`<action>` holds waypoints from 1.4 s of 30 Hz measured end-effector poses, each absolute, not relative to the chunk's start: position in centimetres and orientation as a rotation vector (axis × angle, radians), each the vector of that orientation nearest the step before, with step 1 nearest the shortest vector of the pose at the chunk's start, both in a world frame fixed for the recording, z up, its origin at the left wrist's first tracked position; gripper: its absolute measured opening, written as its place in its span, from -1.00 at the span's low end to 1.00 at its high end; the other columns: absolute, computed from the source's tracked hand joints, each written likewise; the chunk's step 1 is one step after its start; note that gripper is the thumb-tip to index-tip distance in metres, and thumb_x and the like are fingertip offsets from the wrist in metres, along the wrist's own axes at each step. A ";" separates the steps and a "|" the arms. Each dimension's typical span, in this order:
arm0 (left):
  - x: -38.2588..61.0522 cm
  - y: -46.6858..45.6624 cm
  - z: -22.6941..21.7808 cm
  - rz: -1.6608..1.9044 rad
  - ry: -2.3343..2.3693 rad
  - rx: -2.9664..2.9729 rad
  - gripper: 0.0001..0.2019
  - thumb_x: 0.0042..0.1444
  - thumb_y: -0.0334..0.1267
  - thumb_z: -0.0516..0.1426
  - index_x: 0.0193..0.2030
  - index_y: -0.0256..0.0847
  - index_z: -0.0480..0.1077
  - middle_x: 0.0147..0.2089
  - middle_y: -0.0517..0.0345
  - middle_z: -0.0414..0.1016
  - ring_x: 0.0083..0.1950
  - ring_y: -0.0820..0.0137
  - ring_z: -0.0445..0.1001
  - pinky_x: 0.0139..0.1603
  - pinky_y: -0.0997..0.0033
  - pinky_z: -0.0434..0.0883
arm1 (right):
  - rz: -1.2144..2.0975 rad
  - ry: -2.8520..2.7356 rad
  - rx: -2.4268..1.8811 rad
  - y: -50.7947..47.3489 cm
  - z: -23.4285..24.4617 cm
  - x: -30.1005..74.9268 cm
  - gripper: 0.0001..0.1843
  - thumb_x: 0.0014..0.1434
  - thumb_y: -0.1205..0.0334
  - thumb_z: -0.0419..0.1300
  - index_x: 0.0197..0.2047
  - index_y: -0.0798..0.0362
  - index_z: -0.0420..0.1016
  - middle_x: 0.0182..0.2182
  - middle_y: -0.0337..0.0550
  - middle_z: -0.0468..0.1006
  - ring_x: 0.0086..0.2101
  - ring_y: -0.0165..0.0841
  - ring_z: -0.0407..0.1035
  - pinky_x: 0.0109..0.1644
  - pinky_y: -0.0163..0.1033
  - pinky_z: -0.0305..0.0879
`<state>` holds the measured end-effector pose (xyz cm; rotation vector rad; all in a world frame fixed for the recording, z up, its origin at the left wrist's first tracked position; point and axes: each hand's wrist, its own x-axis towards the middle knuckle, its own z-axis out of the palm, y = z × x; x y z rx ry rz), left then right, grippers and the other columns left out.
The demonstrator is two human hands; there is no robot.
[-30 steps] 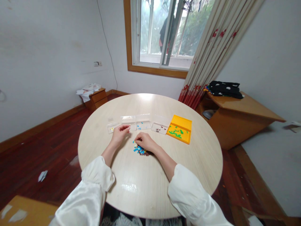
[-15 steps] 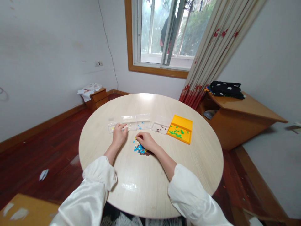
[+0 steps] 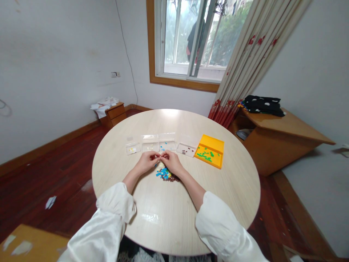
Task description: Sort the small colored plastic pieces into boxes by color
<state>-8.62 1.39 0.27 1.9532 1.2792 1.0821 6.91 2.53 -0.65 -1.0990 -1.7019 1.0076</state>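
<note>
My left hand (image 3: 147, 162) and my right hand (image 3: 171, 161) meet fingertip to fingertip above a small heap of coloured pieces (image 3: 164, 173) on the round table (image 3: 174, 214). Both hands are closed in a pinch; what they pinch is too small to make out. Beyond them stands a row of clear trays (image 3: 149, 145), each with a few small pieces. One holds yellow bits (image 3: 132, 149), another blue bits (image 3: 163, 147). To the right lies an orange tray (image 3: 211, 150) with green pieces.
A wooden cabinet (image 3: 275, 142) with dark folded cloth (image 3: 263, 104) stands at the right under a curtain (image 3: 242, 58). A small wooden nightstand (image 3: 113, 111) with papers sits by the left wall. A window (image 3: 196, 36) is behind the table. A cardboard box (image 3: 27, 243) lies at the lower left.
My left hand has left the clear trays and moved right to meet my right hand. My right hand has lifted slightly off the heap toward it.
</note>
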 end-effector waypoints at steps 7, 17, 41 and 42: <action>-8.8 1.9 -0.5 1.094 1.256 1.914 -0.86 -0.07 -0.28 0.16 -0.38 -0.29 0.50 -0.44 0.13 0.51 -0.44 0.46 0.33 -0.40 0.49 0.27 | 1.066 -1.655 -1.073 2.4 -0.8 6.9 -0.92 -0.03 0.28 0.15 -0.43 0.06 0.30 -0.54 -0.30 0.44 -0.46 -0.43 0.37 -0.37 -0.34 0.26; -8.9 2.1 -0.9 1.132 1.217 1.830 -0.86 -0.10 -0.25 0.20 -0.40 -0.29 0.48 -0.42 0.11 0.52 -0.39 0.41 0.40 -0.34 0.44 0.33 | 1.095 -1.652 -1.067 2.6 -1.0 6.9 -0.91 -0.05 0.25 0.15 -0.43 0.05 0.30 -0.55 -0.30 0.43 -0.50 -0.43 0.35 -0.41 -0.34 0.23; -15.1 2.8 0.4 1.328 2.390 1.529 -0.72 0.04 -0.38 -0.02 -0.22 -0.25 0.49 -0.16 -0.12 0.47 -0.06 0.08 0.37 0.01 -0.01 0.21 | 0.831 -2.247 -1.151 2.3 0.7 8.4 -0.89 -0.05 0.42 0.24 -0.40 0.13 0.59 -0.40 -0.15 0.55 -0.39 -0.41 0.38 -0.27 -0.34 0.28; -15.1 2.8 0.4 1.282 2.416 1.526 -0.71 0.05 -0.38 -0.02 -0.21 -0.25 0.50 -0.15 -0.14 0.48 -0.04 0.05 0.36 0.00 -0.06 0.19 | 0.823 -2.246 -1.155 2.2 0.8 8.3 -0.89 -0.04 0.43 0.23 -0.41 0.13 0.59 -0.40 -0.15 0.54 -0.39 -0.41 0.38 -0.27 -0.34 0.27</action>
